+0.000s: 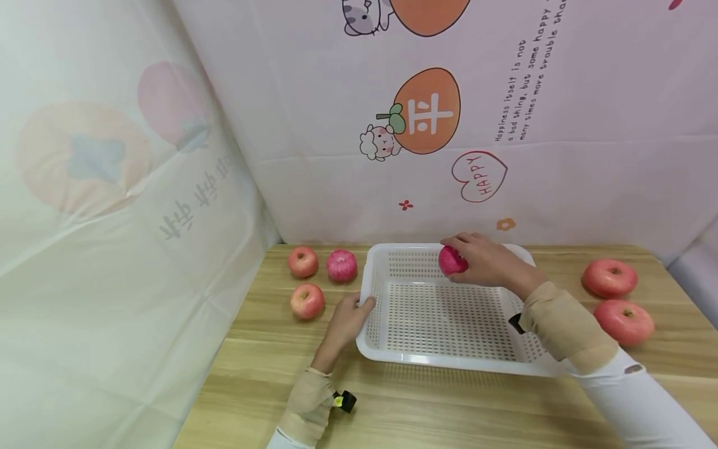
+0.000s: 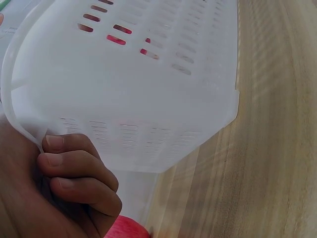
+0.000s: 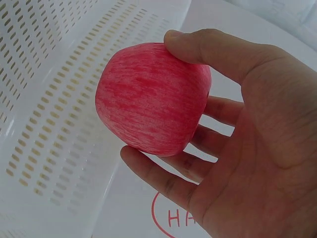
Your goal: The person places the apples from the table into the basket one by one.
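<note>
A white plastic basket with slotted walls and floor stands on the wooden table. My left hand grips its left rim, fingers curled over the edge in the left wrist view. Over the back part of the basket, my right hand holds a deep pink apple. In the right wrist view thumb and fingers close around that streaked apple, beside the slotted wall. Left of the basket sit another deep pink apple and two paler red apples, one behind and one nearer.
Two larger red apples, a back one and a front one, lie right of the basket near the right forearm. A printed white cloth hangs behind the wooden table, and another covers the left side.
</note>
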Demonstrator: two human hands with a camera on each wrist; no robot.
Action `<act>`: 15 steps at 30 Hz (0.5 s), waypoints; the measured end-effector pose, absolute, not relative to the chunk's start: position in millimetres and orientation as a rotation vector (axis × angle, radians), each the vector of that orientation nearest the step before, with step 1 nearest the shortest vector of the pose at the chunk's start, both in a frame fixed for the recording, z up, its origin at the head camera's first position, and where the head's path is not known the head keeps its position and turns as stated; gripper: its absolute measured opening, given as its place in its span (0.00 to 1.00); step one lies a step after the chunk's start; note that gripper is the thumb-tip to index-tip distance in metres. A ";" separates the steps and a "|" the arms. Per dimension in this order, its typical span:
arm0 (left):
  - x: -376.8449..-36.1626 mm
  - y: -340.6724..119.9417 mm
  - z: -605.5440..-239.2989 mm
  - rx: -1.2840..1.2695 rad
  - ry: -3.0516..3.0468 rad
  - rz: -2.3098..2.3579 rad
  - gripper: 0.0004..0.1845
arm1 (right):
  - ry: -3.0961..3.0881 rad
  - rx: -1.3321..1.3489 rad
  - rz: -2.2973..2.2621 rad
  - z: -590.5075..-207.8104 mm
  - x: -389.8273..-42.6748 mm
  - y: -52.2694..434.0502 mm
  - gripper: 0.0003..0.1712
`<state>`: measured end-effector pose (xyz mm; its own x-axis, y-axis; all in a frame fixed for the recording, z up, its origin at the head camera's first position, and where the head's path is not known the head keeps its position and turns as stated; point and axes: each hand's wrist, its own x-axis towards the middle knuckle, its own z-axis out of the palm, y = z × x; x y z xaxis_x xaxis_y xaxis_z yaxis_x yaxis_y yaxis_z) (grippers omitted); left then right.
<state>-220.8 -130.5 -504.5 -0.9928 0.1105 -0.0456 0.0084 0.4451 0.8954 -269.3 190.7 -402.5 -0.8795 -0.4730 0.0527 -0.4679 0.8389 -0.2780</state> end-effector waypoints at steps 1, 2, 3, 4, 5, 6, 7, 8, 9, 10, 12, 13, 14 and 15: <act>-220.8 -130.1 -504.2 0.102 2.585 1.602 0.22 | 2.994 -0.768 -0.449 -402.8 -269.2 189.7 0.42; -220.9 -129.9 -504.1 0.103 2.584 1.603 0.22 | 2.992 -0.766 -0.455 -403.2 -269.2 188.7 0.42; -221.0 -129.7 -504.0 0.104 2.582 1.605 0.22 | 2.991 -0.763 -0.459 -403.7 -269.4 187.7 0.42; -221.0 -129.5 -503.9 0.103 2.581 1.607 0.22 | 2.988 -0.761 -0.465 -404.1 -269.4 186.5 0.42; -220.9 -129.5 -503.8 0.102 2.580 1.609 0.22 | 2.986 -0.760 -0.466 -404.7 -269.6 185.2 0.42; -220.9 -129.5 -503.8 0.101 2.579 1.610 0.22 | 2.986 -0.757 -0.467 -405.6 -270.2 183.9 0.42; -220.8 -129.3 -503.5 0.095 2.578 1.610 0.22 | 2.984 -0.753 -0.468 -406.3 -270.5 182.5 0.42; -220.7 -129.4 -503.4 0.095 2.579 1.610 0.22 | 2.982 -0.752 -0.468 -406.9 -270.9 181.1 0.42; -220.6 -129.6 -503.4 0.097 2.578 1.612 0.22 | 2.983 -0.757 -0.465 -407.4 -271.0 179.7 0.42; -220.4 -129.8 -503.4 0.103 2.578 1.614 0.22 | 2.981 -0.754 -0.466 -407.9 -271.3 178.2 0.43; -220.6 -130.0 -504.1 0.111 2.577 1.616 0.22 | 2.981 -0.749 -0.462 -409.0 -271.9 175.1 0.43; -220.7 -130.2 -504.5 0.114 2.576 1.618 0.22 | 2.979 -0.748 -0.463 -409.3 -271.7 173.6 0.43; -220.9 -130.3 -505.2 0.118 2.575 1.621 0.22 | 2.979 -0.749 -0.462 -409.5 -271.8 172.0 0.43; -221.0 -130.3 -505.8 0.119 2.574 1.622 0.22 | 2.977 -0.745 -0.461 -409.4 -271.6 170.4 0.43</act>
